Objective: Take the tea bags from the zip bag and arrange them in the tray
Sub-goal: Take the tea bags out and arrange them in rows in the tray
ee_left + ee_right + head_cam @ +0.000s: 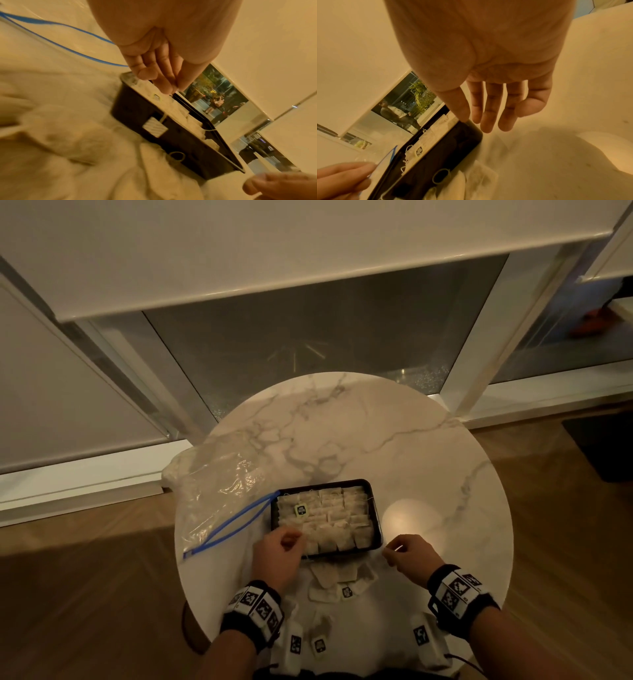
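inside the black tray (pixel 376 529) the tea bags (pixel 329 518) lie packed in rows, nearly filling it; more loose tea bags (pixel 337 578) sit on the desk (pixel 342 422) just before its near rim. they look light, soft and easily torn, strings prone to tangle, so pinching a bag's edge or paper tag seems safest. left hand (pixel 279 556) hovers at the tray's near-left corner, its fingers (pixel 164 81) drawn together as if pinching something thin, though what i cannot tell. right hand (pixel 409 556) hangs released beside the near-right corner. empty-looking zip bag (pixel 219 491) lies left, touching the tray.
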`<state>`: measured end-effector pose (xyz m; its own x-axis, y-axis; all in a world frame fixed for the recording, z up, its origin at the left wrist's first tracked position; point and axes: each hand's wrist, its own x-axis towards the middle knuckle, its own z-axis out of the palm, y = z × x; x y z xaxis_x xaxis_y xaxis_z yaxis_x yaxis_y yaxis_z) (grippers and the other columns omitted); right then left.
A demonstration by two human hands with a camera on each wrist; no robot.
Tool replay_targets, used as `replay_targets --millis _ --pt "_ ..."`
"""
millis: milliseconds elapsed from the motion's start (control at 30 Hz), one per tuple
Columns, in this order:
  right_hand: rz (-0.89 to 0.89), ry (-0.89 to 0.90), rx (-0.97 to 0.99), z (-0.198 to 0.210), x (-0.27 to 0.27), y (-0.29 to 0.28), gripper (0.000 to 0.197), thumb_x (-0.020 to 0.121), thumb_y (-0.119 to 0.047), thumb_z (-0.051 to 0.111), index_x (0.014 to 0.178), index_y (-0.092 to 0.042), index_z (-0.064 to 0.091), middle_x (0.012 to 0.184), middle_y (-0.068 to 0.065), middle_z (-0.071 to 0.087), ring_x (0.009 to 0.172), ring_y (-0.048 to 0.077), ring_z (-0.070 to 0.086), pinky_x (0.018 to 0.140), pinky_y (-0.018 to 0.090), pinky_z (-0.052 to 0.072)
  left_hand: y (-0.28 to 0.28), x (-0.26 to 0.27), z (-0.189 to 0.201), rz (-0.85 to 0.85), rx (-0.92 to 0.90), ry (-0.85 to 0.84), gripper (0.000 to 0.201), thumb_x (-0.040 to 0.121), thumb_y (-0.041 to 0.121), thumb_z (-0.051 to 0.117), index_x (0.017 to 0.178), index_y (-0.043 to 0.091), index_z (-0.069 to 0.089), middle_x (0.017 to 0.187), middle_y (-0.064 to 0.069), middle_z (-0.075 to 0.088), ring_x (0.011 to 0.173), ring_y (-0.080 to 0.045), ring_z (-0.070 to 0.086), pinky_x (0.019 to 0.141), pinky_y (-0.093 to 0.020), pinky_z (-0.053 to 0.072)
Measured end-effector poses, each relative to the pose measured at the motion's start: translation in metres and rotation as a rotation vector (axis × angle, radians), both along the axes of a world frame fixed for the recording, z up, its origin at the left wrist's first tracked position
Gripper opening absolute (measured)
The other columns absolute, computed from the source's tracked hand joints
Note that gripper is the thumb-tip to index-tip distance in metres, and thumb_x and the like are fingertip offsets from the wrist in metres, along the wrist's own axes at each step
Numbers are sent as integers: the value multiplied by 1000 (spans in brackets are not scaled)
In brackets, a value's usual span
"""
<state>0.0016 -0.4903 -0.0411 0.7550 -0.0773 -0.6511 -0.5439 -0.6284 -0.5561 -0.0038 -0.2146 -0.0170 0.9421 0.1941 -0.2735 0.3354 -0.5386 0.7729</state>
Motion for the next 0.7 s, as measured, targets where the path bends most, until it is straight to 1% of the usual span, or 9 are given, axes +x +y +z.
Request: replay_targets --millis 100,200,267,333,433,500,567,600,700 --pt "5 32 7 -5 -10 5 12 88 -32 68 93 -22 67 87 -1 71 72 10 65 57 17 44 32 -20 -3 44 -43 62 9 89 21 73 86 30 71 82 9 72 76 -5 68 70 -20 55" --pt "3 51 19 -12 -20 14 24 84 -29 73 105 -21 64 89 -2 69 72 11 67 57 16 46 61 -39 -13 105 -48 139 13 87 17 74 80 27 71 75 3 73 69 -11 69 64 -20 54" --pt "45 42 -6 -15 -26 27 32 81 -35 75 108 -25 60 91 -3 68 76 12 66 62 18 48 79 -50 -21 134 -32 189 13 86 18 75 78 27 72 74 3 73 70 -13 69 68 -25 56" --pt "69 2 -46 -14 -29 39 34 80 -38 75 107 -29 56 91 -6 64 80 11 62 63 19 44 92 -59 -28 133 -6 224 14 86 18 75 78 29 70 75 4 73 73 -14 69 72 -26 55" --pt "99 -44 -104 -14 -31 55 37 81 -30 75 105 -32 47 88 -10 56 84 13 55 66 20 40 108 -69 -34 134 33 253 15 84 19 76 79 31 67 81 6 71 80 -13 67 81 -28 54" --pt "143 -43 -181 -19 -32 58 36 80 -34 74 104 -31 48 93 -7 59 84 16 57 69 22 44 115 -72 -37 137 33 273 13 84 20 76 84 30 67 87 4 71 85 -14 67 86 -31 54" --pt "181 -32 -253 -29 -35 58 30 80 -39 71 102 -30 53 101 0 63 86 18 60 75 28 49 121 -74 -38 139 25 287 11 85 20 75 90 26 67 92 3 70 89 -14 65 84 -28 52" --pt "186 -30 -268 -31 -36 59 26 81 -40 70 99 -30 54 102 1 63 86 18 60 76 29 50 124 -75 -39 135 25 290 11 85 20 75 92 25 67 93 3 69 90 -14 64 83 -26 50" --pt "150 -25 -266 -30 -41 64 20 82 -40 71 91 -28 58 99 0 64 83 16 58 70 26 45 127 -76 -39 99 30 308 13 86 21 75 96 22 67 93 2 67 89 -13 62 79 -23 47"
